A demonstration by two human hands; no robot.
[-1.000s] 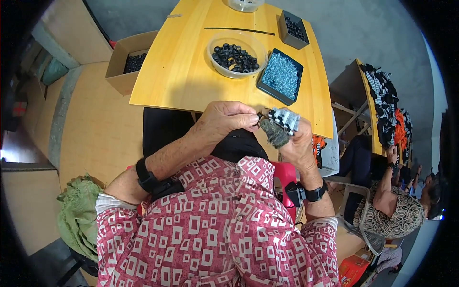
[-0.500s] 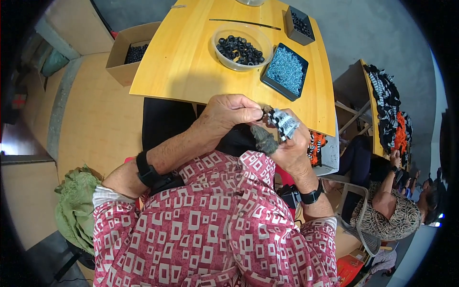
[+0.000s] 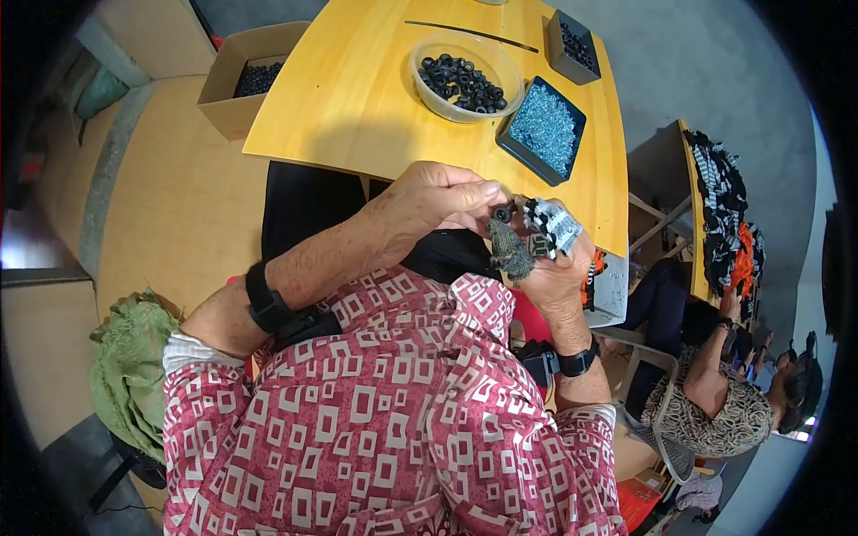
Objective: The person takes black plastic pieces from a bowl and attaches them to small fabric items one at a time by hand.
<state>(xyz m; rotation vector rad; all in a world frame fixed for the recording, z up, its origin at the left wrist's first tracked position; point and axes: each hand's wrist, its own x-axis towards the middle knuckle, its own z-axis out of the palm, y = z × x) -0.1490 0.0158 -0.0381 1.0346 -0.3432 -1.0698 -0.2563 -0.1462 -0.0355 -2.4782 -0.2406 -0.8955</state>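
My left hand (image 3: 427,198) is closed in a pinch, thumb against the fingers; whatever lies between the tips is hidden. Right beside those fingertips is a black ring-shaped bead (image 3: 502,213). My right hand (image 3: 561,272) is wrapped round a bunched strip of black-and-white striped cloth (image 3: 554,225). A small grey-green textured piece (image 3: 510,247) hangs between the two hands, against the right hand's fingers. Both hands are held over my lap at the table's near edge.
On the yellow table (image 3: 357,98) stand a clear round tub (image 3: 424,96) of black ring beads, a black tray (image 3: 527,159) of pale blue beads and a dark box (image 3: 565,62). A thin dark stick (image 3: 474,34) lies behind. A cardboard box (image 3: 217,107) stands left; another person (image 3: 715,393) sits right.
My left fingertips have shifted slightly right and up. The black ring bead shows plainly now beside them. The grey-green piece and striped cloth have moved a little right with my right hand.
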